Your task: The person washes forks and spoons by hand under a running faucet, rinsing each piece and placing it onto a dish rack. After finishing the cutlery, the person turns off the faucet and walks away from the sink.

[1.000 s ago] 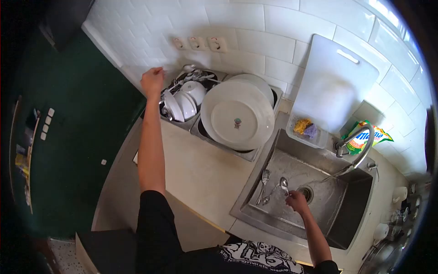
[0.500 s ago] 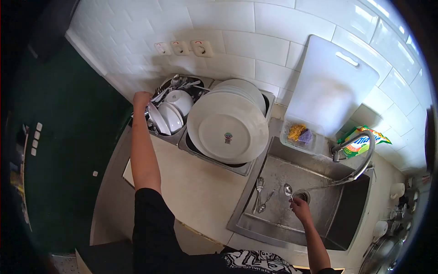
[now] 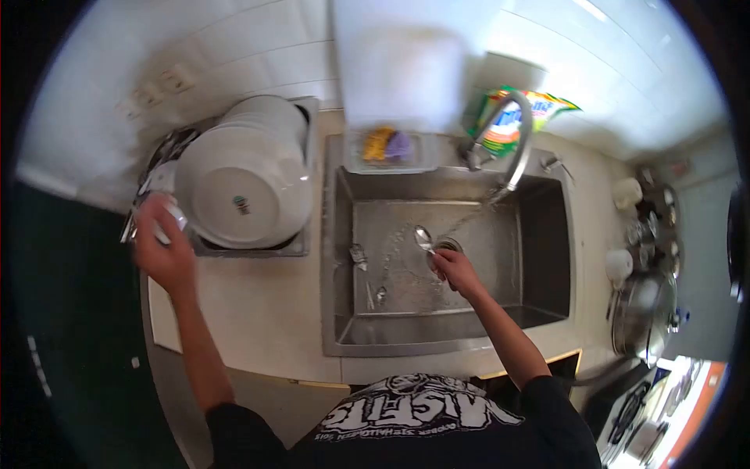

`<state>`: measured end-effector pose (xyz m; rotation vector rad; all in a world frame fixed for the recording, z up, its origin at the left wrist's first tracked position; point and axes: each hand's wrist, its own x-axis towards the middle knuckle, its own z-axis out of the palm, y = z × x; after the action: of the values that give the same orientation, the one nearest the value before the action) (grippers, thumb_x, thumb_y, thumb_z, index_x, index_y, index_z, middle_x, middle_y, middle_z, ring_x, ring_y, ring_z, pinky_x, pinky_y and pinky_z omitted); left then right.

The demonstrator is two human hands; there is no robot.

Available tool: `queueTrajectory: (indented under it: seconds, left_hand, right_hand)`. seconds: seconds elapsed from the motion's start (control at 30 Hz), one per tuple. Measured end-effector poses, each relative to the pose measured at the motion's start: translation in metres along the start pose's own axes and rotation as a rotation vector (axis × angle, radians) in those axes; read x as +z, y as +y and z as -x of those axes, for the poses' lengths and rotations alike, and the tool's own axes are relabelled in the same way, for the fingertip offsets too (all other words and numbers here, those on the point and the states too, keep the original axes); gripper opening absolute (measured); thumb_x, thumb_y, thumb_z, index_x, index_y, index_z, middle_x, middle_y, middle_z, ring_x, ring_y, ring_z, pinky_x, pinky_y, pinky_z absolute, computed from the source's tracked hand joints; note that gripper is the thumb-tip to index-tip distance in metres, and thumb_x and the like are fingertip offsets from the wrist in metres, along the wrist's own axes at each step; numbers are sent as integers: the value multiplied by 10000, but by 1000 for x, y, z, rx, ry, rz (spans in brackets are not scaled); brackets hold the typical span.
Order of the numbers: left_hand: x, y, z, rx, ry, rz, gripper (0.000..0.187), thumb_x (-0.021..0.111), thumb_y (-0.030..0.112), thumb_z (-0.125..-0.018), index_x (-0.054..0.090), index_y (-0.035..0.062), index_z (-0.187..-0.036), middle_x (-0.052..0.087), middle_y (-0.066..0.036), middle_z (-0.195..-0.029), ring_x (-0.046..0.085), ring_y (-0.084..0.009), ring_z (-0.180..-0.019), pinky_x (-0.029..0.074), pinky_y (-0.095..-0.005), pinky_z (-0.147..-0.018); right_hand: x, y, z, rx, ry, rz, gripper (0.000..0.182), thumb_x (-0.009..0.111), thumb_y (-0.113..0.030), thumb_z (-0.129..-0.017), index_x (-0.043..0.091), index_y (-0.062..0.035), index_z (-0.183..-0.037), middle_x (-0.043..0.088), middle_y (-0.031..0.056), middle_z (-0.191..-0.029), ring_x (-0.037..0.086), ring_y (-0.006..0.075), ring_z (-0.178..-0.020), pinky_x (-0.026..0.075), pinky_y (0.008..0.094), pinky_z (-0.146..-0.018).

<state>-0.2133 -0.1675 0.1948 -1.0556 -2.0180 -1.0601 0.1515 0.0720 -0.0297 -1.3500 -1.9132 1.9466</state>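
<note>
My right hand [image 3: 458, 273] is closed on the handle of a metal spoon [image 3: 423, 237], bowl end up, over the drain area of the steel sink [image 3: 437, 344]. At the sink's left side lie a fork [image 3: 358, 255] and a smaller spoon [image 3: 381, 295]. Water runs from the curved faucet [image 3: 522, 144] into the basin. My left hand [image 3: 166, 246], smeared by motion, is beside the white dishes at the left end of the rack. Whether its fingers hold anything does not show clearly. A stack of large white plates [image 3: 242, 184] stands just right of it.
A clear tub [image 3: 428, 152] with yellow and purple sponges sits behind the sink, before a white cutting board [image 3: 398, 70]. A green detergent pouch [image 3: 500, 129] leans near the faucet. On the right are mugs [image 3: 619, 266] and a lidded pan [image 3: 644, 313].
My head has turned right, bringing the sink to the middle of the view. My left hand has come away from the rack's far left edge. The spoon stays in my right hand.
</note>
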Motion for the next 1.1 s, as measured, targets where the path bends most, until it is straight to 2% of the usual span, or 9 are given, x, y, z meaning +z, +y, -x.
queueTrajectory:
  seconds: [0.07,0.17,0.3,0.37,0.47,0.57,0.77,0.97,1.1]
  left_hand:
    - [26,70,42,192,-225,341,196,472,-12,-800,594,27,-948,610,-118,-874,603,-245,-812,476,-344,-734]
    - [90,151,92,-233,-895,730,239,551,43,-806,575,10,-1041,603,-139,-981,609,-251,-854,481,-342,-757]
    - [232,161,202,-4,-1111,455,351,570,121,-789,510,-43,-1093,571,-226,-1037,578,-375,-901,465,-410,-797]
    - [273,168,230,3,-1261,386,306,590,149,-785,557,-81,-984,622,-215,-898,609,-363,-813,483,-391,-763]
    - [288,180,241,-776,-1548,744,290,595,214,-794,611,-75,-808,633,-187,-708,629,-331,-681,500,-380,-706]
    - [285,177,244,-595,-1472,584,343,599,277,-799,628,-40,-673,612,-163,-604,619,-296,-565,498,-387,-632]
    - [257,156,227,-119,-1073,282,275,608,286,-790,651,29,-701,607,-167,-651,599,-339,-625,464,-421,-595]
    - [239,124,197,-188,-982,286,247,590,257,-804,639,19,-759,588,-207,-713,568,-386,-652,439,-447,-587]
    - [243,116,203,-405,-986,460,160,569,157,-824,629,22,-885,610,-149,-697,604,-267,-594,462,-374,-531]
  right_hand:
    - [-9,-8,10,76,28,89,277,536,-264,-840,630,-11,-902,591,41,-669,526,110,-564,436,266,-543]
    - [-22,18,1,4,96,261,279,542,-270,-819,651,-22,-889,630,69,-686,586,147,-600,463,284,-583]
    - [-43,36,-5,-146,109,521,274,555,-281,-785,664,-37,-848,647,99,-716,617,192,-640,473,309,-602]
    - [-54,36,-7,-178,99,585,280,558,-284,-775,664,-40,-861,651,125,-742,630,239,-675,480,335,-630]
    - [-66,37,-12,-226,106,665,287,554,-285,-775,658,-36,-874,643,145,-750,625,285,-704,479,361,-662]
    - [-70,49,-25,-280,60,691,288,561,-282,-770,651,-31,-879,642,152,-776,621,303,-737,472,374,-699]
    - [-23,42,-60,-320,-62,417,300,586,-321,-796,646,-57,-926,648,115,-779,617,251,-718,464,356,-674]
    - [-6,31,-67,-202,-221,151,262,589,-299,-838,655,-53,-897,612,41,-703,553,112,-636,448,284,-614]
    - [-47,31,-53,-46,-229,48,221,600,-253,-845,647,-43,-900,600,6,-704,538,82,-635,436,241,-584]
